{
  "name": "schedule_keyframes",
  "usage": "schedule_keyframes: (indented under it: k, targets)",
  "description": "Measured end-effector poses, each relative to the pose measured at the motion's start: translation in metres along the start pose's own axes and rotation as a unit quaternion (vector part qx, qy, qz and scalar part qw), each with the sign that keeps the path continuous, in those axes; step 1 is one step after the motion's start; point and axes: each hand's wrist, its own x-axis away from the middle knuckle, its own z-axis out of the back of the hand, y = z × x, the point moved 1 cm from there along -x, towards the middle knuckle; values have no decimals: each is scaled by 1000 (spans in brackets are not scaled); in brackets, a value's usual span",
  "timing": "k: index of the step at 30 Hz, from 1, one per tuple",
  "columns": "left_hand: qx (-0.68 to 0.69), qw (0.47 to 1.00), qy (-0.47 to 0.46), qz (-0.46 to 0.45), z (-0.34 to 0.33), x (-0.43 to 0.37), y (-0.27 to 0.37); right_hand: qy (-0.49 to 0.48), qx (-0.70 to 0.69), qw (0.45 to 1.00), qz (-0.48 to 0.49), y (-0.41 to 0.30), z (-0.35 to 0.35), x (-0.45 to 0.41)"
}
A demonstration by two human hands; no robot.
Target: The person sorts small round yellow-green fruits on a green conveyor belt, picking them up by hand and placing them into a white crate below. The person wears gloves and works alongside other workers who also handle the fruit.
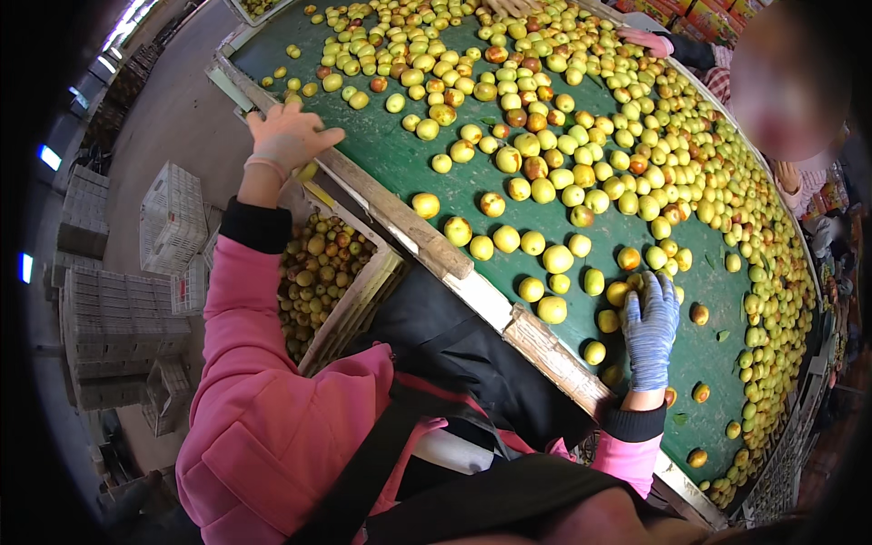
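Observation:
Jujubes [543, 191], yellow-green with some red-brown patches, lie scattered over a sorting table's green surface [381, 146]. My left hand [289, 136] is above the table's wooden edge [402, 228] on the left, fingers spread. One jujube [307, 171] shows just below its palm, over a crate; whether it touches the hand cannot be told. On the right, my right hand [650, 327] wears a blue-and-white knitted glove and reaches over the surface. Its fingertips rest among several jujubes, partly covering one [635, 281]; whether they grip it is hidden.
Below the left edge stands a plastic crate [347, 320] of browner jujubes. White crates [174, 218] and stacked grey ones [126, 320] stand on the floor. Across the table, another person's hand [644, 41] rests by the far rim; another hand [511, 5] shows at the top.

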Motion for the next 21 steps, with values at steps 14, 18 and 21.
schedule_keyframes:
  k: [14,18,21]
  targets:
    - [207,945,43,-248,1,-51,238,-7,8,1000,-23,-11,-9,-10]
    - [206,936,52,-280,38,-12,339,4,19,999,-48,-9,-13,-14]
    - [174,894,72,-406,41,35,382,28,52,997,-47,-6,-18,-14]
